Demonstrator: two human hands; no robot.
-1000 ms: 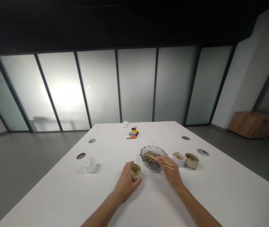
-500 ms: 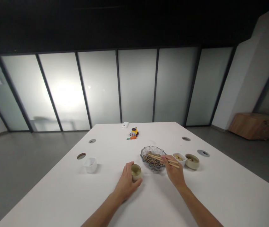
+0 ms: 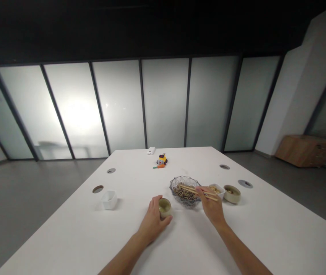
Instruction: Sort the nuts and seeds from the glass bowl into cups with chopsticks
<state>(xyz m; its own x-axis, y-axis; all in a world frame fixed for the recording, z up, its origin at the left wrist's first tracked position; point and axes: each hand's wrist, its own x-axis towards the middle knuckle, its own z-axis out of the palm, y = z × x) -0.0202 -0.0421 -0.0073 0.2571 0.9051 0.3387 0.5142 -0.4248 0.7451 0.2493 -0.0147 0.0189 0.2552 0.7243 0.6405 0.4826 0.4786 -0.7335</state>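
My left hand (image 3: pixel 154 215) is wrapped around the left side of a small olive-green cup (image 3: pixel 165 211) standing on the white table (image 3: pixel 94 236). A pair of wooden chopsticks (image 3: pixel 195 190) is gripped in my right hand (image 3: pixel 211 204). Their tips reach over a clear faceted glass bowl (image 3: pixel 188 205). Inside it lies a heap of small striped brown pieces that look like sunflower seeds (image 3: pixel 181 193). I cannot make out whether the tips pinch one. Just behind my right hand sit a white dish (image 3: pixel 221 194) with pale yellowish pieces and a greenish bowl (image 3: pixel 232 197) with a few brown pieces.
A white square dish (image 3: pixel 109 202) is on the left. Farther back are a yellow toy vehicle (image 3: pixel 162 159), an orange carrot-shaped item (image 3: pixel 160 166) and a white device (image 3: pixel 151 150). Round cable holes (image 3: pixel 98 189) pierce both sides of the table.
The view has shifted very slightly. Both hands, the cup and the chopsticks stay almost where they were, with the chopstick tips still over the glass bowl.
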